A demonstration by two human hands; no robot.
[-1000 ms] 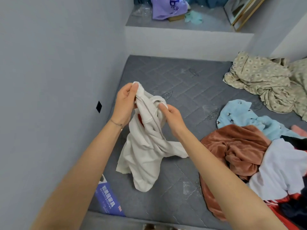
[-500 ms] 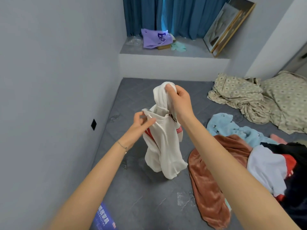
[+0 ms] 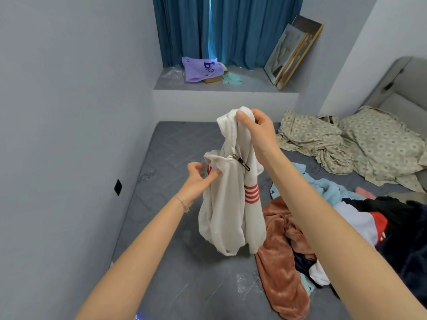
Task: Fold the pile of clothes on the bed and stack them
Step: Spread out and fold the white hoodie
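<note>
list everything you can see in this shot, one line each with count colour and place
white garment: 1, white with red stripes, held up over the mattress
mattress: 1, grey quilted, bare, centre
clothes pile: 1, rust, light blue, white, black, red, right on mattress
bedding: 1 heap, beige patterned, far right
curtain: 1, blue, behind ledge
purple bag: 1, purple, on ledge
framed pictures: 2 or so, gold-edged, leaning on ledge
right hand: 1, gripping the garment's top
left hand: 1, pinching its side

Two hands — left hand (image 3: 196, 179), right hand (image 3: 258, 132) — one white hoodie (image 3: 228, 204), two framed pictures (image 3: 293, 54).
</note>
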